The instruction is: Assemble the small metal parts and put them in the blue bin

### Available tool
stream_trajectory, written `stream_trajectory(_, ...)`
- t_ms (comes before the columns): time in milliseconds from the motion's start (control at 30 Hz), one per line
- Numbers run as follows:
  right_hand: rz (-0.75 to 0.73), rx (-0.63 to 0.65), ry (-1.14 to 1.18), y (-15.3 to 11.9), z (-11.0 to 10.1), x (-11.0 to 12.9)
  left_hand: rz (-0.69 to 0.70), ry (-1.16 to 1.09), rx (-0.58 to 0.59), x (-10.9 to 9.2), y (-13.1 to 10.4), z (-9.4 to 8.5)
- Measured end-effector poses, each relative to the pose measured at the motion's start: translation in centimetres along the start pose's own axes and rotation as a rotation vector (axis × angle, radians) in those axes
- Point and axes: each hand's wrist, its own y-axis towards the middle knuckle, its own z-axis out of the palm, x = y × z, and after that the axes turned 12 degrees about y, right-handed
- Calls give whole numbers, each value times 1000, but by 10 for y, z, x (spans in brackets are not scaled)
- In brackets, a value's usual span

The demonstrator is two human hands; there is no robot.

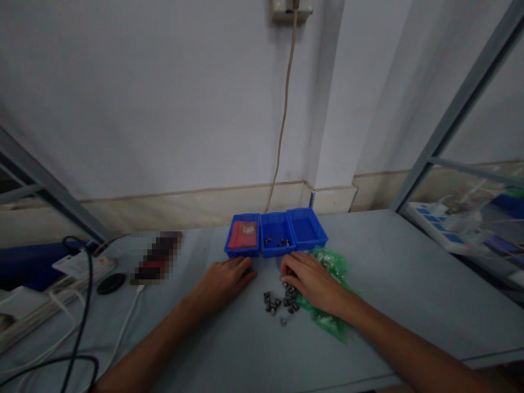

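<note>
My left hand [229, 279] rests on the table in front of the left blue bin [230, 252], its thumb apart from the loosely bent fingers and nothing visible in it. My right hand [310, 277] lies partly over a crumpled green plastic bag [327, 322]. Its fingers curl downward at the edge of a pile of small metal pieces that look like short screws [291, 301]; whatever is at the fingertips is hidden. A second cluster of these screws [271, 302] lies just left, with a single piece [283, 322] nearer me. A few similar pieces sit in the middle blue bin [275, 252].
The left bin holds a red packet [242, 236]; beside the middle one stands a right blue bin [308, 226]. A pixelated phone-like object [158, 259], a black round disc [111, 284], cables and a power strip [36, 316] occupy the left. Metal frame posts [454, 109] flank the table.
</note>
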Motion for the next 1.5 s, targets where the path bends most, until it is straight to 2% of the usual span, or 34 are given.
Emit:
stream_trajectory(267, 22, -88, 101, 4, 0, 5, -14, 19, 40, -1, 1, -1)
stream_trajectory(433, 119, -181, 379, 8, -2, 9, 1, -8, -2, 0, 0, 1)
stream_trajectory(567, 118, -213, 598, 11, -4, 9, -14, 3, 17, 0, 0, 1)
stream_trajectory(733, 117, -198, 833, 13, -4, 6, -1, 12, 19, 0, 0, 1)
stream_trajectory(967, 281, -201, 1109, 13, -1, 6, -6, 38, 39, 0, -1, 0)
stream_trajectory(1200, 322, -221, 1351, 14, 0, 4, -7, 34, 16, 1, -1, 4)
stream_trajectory(1367, 417, -281, 1569, 16, 1, 2, -4, 30, 17, 2, -2, 4)
stream_trajectory(1500, 434, -193, 1705, 17, -2, 1, 1, 14, -7, 3, -2, 6)
